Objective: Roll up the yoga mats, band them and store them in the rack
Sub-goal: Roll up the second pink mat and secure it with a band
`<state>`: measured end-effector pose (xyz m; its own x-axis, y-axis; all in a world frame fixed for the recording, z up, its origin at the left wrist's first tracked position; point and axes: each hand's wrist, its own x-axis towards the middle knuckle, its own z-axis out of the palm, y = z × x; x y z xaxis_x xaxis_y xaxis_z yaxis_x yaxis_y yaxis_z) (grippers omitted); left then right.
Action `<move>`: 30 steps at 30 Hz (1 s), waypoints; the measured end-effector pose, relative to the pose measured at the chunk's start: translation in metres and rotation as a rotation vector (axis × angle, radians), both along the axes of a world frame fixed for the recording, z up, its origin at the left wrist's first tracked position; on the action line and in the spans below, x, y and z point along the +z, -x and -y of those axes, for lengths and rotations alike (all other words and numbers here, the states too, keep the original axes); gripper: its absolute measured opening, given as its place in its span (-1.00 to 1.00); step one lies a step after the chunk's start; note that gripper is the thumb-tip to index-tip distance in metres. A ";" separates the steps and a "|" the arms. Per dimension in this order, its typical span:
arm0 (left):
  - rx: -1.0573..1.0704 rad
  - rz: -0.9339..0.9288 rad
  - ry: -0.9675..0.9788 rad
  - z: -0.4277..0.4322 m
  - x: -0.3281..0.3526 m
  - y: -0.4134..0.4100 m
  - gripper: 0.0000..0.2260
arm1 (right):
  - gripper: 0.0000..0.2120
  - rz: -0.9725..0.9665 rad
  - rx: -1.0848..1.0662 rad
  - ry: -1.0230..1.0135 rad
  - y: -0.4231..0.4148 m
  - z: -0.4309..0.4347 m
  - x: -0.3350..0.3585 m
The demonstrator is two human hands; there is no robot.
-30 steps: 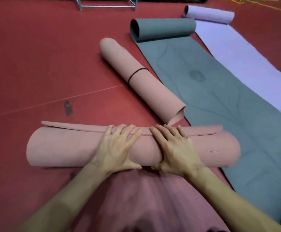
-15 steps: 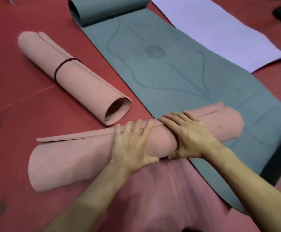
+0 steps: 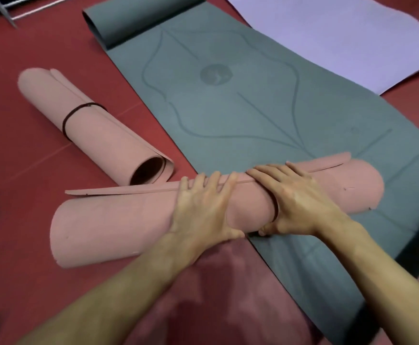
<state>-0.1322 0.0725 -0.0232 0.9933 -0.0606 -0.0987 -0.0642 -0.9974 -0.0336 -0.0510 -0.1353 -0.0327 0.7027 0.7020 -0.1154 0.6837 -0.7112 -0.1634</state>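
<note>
On the red floor point(image 3: 24, 175), the pink roll point(image 3: 118, 225) (outer flap lifting) lies partly over the green mat point(image 3: 240, 125); left hand point(image 3: 201, 212) presses flat, right hand point(image 3: 300, 205) wraps it.

So for me the loose roll point(image 3: 118, 220) sits right in front, its right end lying on the half-unrolled mat point(image 3: 253, 115). Behind-left is the banded roll point(image 3: 98, 135), flat mat point(image 3: 340, 38) far right, rack point(image 3: 6, 11) top-left corner.

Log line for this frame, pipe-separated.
pink roll: flap loose | left hand: presses flap | right hand: grips roll, dark band at palm edge | other roll: banded | green mat: mostly flat
</note>
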 end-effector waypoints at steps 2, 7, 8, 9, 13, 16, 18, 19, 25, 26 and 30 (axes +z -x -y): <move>-0.048 -0.043 0.009 0.020 0.014 -0.009 0.13 | 0.21 -0.011 -0.021 0.018 -0.001 0.020 0.010; -0.152 -0.016 0.014 0.060 0.023 -0.047 0.13 | 0.22 0.029 -0.095 0.039 -0.018 0.072 0.024; -0.168 0.012 0.016 0.068 0.022 -0.059 0.14 | 0.22 0.046 -0.111 0.041 -0.028 0.081 0.024; -0.210 0.034 0.024 0.089 0.017 -0.074 0.14 | 0.21 0.066 -0.161 0.038 -0.033 0.102 0.021; -0.307 0.020 0.046 0.133 0.016 -0.106 0.12 | 0.20 0.132 -0.254 0.048 -0.037 0.147 0.021; -0.357 0.025 0.076 0.164 0.015 -0.117 0.11 | 0.20 0.120 -0.299 0.101 -0.035 0.180 0.022; -0.360 0.052 0.088 0.176 0.015 -0.128 0.11 | 0.19 0.132 -0.292 0.145 -0.049 0.192 0.026; -0.353 0.077 0.101 0.178 0.014 -0.135 0.11 | 0.19 0.147 -0.279 0.158 -0.058 0.193 0.029; -0.226 0.127 0.179 0.164 0.014 -0.144 0.13 | 0.23 0.173 -0.209 0.224 -0.089 0.171 0.051; -0.220 0.125 0.180 0.163 0.011 -0.142 0.13 | 0.24 0.155 -0.206 0.230 -0.089 0.170 0.049; -0.246 0.095 0.119 0.165 -0.011 -0.140 0.13 | 0.25 0.096 -0.264 0.174 -0.078 0.173 0.017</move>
<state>0.0079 -0.0927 -0.0339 0.9516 -0.3069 0.0163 -0.3073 -0.9494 0.0657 0.0270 -0.3086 -0.0159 0.8713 0.4700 -0.1414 0.4786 -0.8775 0.0323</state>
